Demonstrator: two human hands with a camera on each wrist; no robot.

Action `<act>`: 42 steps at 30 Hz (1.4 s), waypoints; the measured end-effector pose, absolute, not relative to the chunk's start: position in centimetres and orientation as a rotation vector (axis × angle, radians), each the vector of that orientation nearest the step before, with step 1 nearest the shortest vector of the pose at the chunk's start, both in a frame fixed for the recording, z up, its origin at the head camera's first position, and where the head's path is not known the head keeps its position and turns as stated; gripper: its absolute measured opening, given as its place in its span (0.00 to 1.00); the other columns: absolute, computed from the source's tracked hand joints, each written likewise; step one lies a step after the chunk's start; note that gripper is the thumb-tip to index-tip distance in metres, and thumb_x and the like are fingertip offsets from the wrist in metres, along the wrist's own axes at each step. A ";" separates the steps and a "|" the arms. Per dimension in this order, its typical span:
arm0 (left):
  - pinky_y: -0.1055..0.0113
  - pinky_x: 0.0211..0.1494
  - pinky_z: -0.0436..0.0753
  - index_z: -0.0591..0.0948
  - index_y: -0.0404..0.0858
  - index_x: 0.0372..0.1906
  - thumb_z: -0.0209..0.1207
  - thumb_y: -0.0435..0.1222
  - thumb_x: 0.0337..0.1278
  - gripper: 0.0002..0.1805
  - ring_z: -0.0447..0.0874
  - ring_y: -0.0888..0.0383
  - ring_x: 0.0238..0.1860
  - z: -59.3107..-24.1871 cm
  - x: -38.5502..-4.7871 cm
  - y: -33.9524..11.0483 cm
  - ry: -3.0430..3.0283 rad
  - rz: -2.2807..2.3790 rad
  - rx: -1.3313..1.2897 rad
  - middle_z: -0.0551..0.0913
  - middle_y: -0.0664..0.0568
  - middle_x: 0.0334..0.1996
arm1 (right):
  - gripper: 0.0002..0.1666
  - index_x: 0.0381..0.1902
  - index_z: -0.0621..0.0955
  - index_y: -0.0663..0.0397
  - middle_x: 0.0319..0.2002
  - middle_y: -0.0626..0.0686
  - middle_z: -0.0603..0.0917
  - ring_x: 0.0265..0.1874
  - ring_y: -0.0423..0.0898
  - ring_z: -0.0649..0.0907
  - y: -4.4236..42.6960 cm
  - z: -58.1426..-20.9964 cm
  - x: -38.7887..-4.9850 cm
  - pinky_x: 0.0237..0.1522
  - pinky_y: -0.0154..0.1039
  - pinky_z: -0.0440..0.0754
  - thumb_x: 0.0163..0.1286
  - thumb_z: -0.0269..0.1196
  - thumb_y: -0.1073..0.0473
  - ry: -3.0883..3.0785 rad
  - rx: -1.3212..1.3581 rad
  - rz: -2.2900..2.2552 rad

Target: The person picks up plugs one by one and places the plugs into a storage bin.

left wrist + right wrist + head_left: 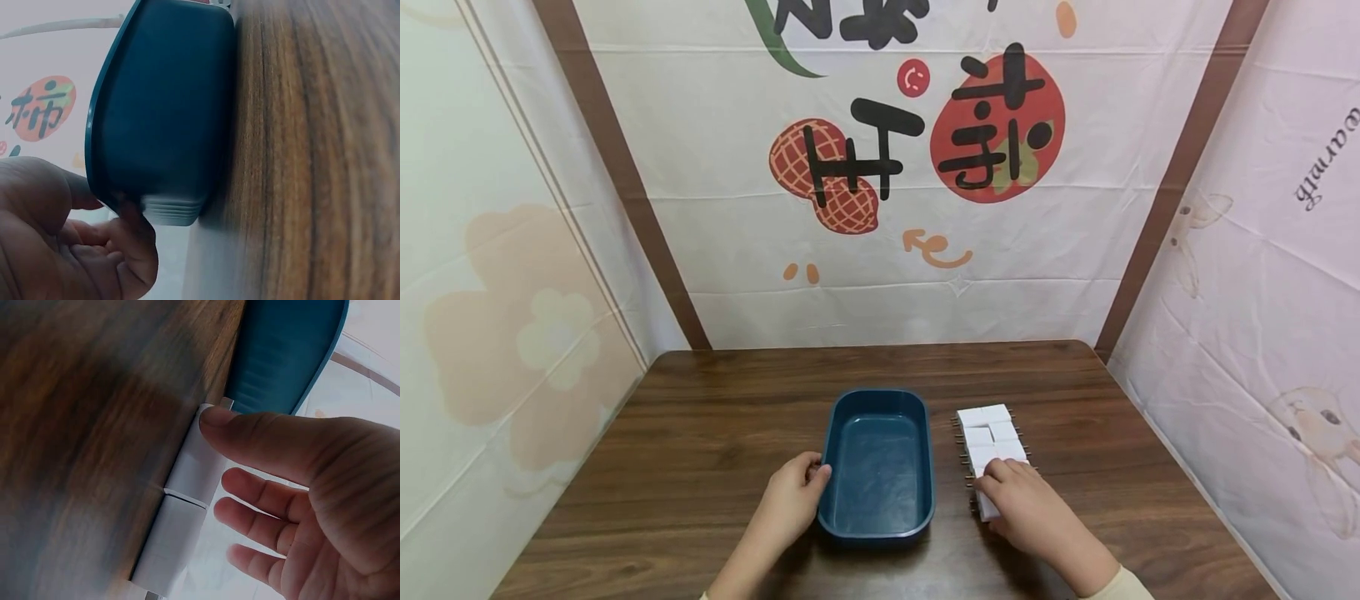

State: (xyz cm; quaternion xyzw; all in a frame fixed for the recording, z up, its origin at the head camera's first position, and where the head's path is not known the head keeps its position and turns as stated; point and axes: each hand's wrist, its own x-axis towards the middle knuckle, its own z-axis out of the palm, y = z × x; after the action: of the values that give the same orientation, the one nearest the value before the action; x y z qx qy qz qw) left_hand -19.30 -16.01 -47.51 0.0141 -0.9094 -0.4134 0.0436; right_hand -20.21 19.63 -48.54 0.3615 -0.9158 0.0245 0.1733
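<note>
An empty dark blue tray (880, 475) lies on the table, its long side running front to back. My left hand (786, 504) pinches its left rim between thumb and fingers; the left wrist view shows the hand (75, 234) at the rim of the tray (165, 100). Right of the tray is a row of white blocks (996, 451) with thin metal pins sticking out at both sides. My right hand (1033, 510) is over the near end of the row. In the right wrist view the thumb of the hand (312, 487) touches a white block (194, 456), the other fingers slightly bent beside it.
The brown wood-grain table (722, 425) carries the tray and the blocks. Behind it hangs a white printed cloth (722, 225), and more cloth (1247, 333) stands along the left and right sides.
</note>
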 end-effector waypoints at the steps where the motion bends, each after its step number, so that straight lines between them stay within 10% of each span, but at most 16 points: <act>1: 0.59 0.44 0.82 0.81 0.28 0.57 0.57 0.35 0.74 0.16 0.79 0.57 0.39 -47.5 -19.3 -16.0 -2.778 -1.282 0.052 0.83 0.51 0.37 | 0.29 0.43 0.84 0.49 0.39 0.46 0.78 0.40 0.47 0.79 19.6 -48.5 -20.2 0.46 0.48 0.80 0.40 0.83 0.56 -2.598 1.016 0.065; 11: 0.62 0.18 0.79 0.77 0.29 0.61 0.53 0.36 0.77 0.17 0.77 0.55 0.23 -47.5 -19.1 -16.0 -2.727 -1.609 0.164 0.80 0.46 0.38 | 0.27 0.41 0.83 0.49 0.37 0.46 0.78 0.39 0.47 0.79 19.4 -48.6 -20.5 0.44 0.49 0.80 0.41 0.82 0.58 -2.655 0.952 0.072; 42: 0.67 0.12 0.72 0.75 0.27 0.57 0.56 0.33 0.74 0.15 0.73 0.57 0.14 -48.6 -18.7 -15.7 -2.493 -1.970 0.165 0.80 0.46 0.26 | 0.23 0.38 0.83 0.52 0.36 0.47 0.80 0.35 0.46 0.81 19.1 -48.1 -20.3 0.39 0.44 0.81 0.42 0.81 0.62 -2.755 0.994 0.122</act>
State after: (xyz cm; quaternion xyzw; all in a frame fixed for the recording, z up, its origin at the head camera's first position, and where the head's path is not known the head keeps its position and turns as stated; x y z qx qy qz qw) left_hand -18.69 -15.66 -48.61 0.0518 -0.7835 -0.6189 -0.0201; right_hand -20.26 19.09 -48.08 0.3373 -0.9346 0.0414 0.1049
